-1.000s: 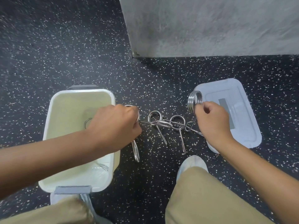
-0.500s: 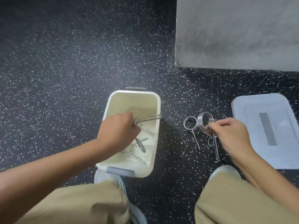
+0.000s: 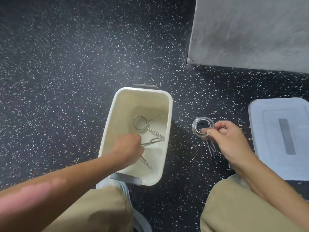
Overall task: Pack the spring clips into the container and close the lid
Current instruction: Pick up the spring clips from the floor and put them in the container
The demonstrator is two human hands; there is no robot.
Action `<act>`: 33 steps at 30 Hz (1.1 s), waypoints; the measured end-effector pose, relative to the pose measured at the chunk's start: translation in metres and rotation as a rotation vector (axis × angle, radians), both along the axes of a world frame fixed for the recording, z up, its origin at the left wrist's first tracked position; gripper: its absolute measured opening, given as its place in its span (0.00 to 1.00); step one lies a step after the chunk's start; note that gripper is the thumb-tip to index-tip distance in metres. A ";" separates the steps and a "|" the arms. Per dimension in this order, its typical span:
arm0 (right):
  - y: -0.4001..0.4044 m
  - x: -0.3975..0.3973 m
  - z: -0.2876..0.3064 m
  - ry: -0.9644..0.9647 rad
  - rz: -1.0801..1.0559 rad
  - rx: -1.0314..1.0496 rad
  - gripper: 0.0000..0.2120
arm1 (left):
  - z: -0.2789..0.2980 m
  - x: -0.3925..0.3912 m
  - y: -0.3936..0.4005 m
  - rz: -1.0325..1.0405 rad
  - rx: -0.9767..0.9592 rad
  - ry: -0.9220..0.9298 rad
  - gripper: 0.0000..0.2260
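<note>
A cream container [image 3: 107, 128] stands open on the speckled floor with its grey latches at both ends. One metal spring clip [image 3: 140, 125] lies loose inside, near the far end. My left hand [image 3: 129, 146] is down inside the container, closed on another spring clip [image 3: 151, 142] whose prongs stick out to the right. To the right of the container my right hand [image 3: 229, 141] pinches a stack of spring clips [image 3: 202, 127] just above the floor, their prongs hanging down. The pale lid [image 3: 280, 139] lies flat at the far right.
A grey concrete block [image 3: 250, 30] rises at the back right. My two knees in tan trousers fill the bottom edge, with a white shoe [image 3: 117, 186] under the container's near end. Dark speckled rubber floor lies all around.
My left hand went deeper into the container with its clip; one clip now lies loose at the far end. My right hand has gathered the floor clips into one stack.
</note>
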State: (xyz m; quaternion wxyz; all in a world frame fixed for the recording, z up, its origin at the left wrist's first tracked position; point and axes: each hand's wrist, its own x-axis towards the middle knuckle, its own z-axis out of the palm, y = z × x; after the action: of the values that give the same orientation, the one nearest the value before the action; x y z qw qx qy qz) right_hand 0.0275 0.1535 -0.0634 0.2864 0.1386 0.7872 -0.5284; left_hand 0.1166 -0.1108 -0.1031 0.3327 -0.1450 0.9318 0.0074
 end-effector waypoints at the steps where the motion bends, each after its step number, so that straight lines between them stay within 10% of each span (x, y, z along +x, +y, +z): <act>1: 0.001 -0.001 0.002 -0.010 0.008 -0.029 0.07 | -0.004 0.001 0.001 -0.009 -0.001 -0.013 0.04; 13: -0.003 -0.010 0.039 0.067 0.215 -0.232 0.08 | -0.013 0.005 -0.008 0.086 0.081 -0.054 0.09; 33: -0.098 -0.029 0.083 0.902 1.348 0.316 0.13 | 0.132 0.022 -0.086 -0.190 0.131 0.088 0.17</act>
State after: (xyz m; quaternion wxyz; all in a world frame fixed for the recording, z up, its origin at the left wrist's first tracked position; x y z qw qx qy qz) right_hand -0.0014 0.0555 0.0193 0.1754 -0.5502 0.8057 -0.1314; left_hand 0.1386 -0.1971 0.0288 0.2995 -0.0337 0.9525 0.0433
